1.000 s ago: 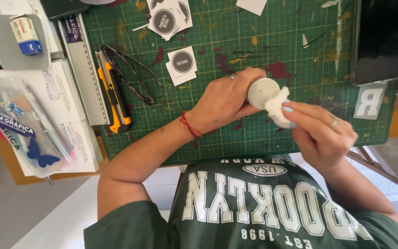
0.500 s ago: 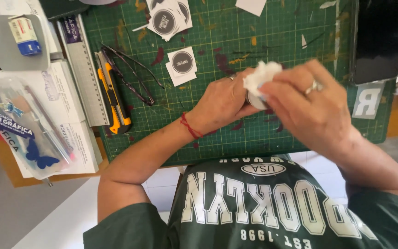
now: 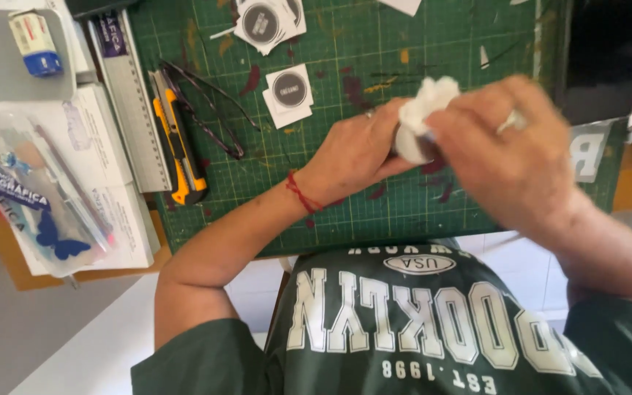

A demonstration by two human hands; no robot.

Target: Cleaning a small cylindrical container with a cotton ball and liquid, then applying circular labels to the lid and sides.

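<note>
The big green cutting mat [image 3: 404, 183] covers most of the table, and it has paint spots on it. Everything else sits on or beside this mat.

Over the right middle of the mat, the right hand [image 3: 510, 157] is closed around a white crumpled tissue [image 3: 427, 99] and presses it onto a small round white thing [image 3: 407, 145]. The left hand [image 3: 352, 150] is wrapped around that round thing and holds it just above the mat. Most of the round thing is hidden by fingers and tissue, so I cannot tell how clean it is. It looks like the wiping is in the middle, not finished.

Along the mat's left edge lie a metal ruler [image 3: 129, 102], an orange knife [image 3: 177, 139] and dark glasses [image 3: 210, 110]. Near the mat's top lie small paper squares with dark circles [image 3: 289, 91], not touched.
</note>
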